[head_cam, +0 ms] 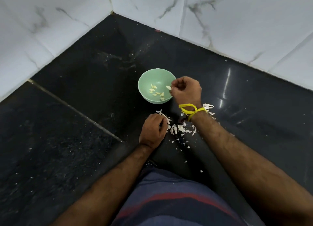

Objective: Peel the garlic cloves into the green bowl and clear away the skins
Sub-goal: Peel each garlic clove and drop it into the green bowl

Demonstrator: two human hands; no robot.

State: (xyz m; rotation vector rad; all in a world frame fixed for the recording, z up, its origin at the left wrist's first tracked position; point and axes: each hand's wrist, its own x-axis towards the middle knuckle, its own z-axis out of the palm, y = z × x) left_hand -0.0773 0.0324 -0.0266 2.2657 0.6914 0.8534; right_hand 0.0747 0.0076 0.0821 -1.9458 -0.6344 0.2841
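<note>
Right fingertips: we see the right hand curled, its fingertips pinching one pale, smooth peeled clove over the near-right rim of the bowl.
Left fingers: our left hand is curled low on the counter, its fingertips at the edge of the skin pile; it seems to pinch a scrap of white skin, though the grasp itself is hidden from us by the knuckles.
Wrist: a yellow thread, knotted with loose ends, wraps the right wrist.
Green bowl: the green bowl is round, matte, pale mint, and stands upright on the counter just beyond both hands.
Peeled cloves: a small scatter of cream-yellow, crescent-shaped garlic cloves lies on the bowl's bottom.
Skins: papery white garlic skins, thin and curled, lie heaped between our two wrists, with more flakes beside the right wrist and small crumbs trailing toward the body.
Counter: the black stone counter is polished and speckled, with a seam running diagonally on the left and glare streaks on the right.
Walls: glossy white marble-look tiles with grey veins meet in a corner behind the bowl.
Clothing: a striped garment, dark blue with red bands, fills the bottom edge.
Writing: we can read none anywhere.
</note>
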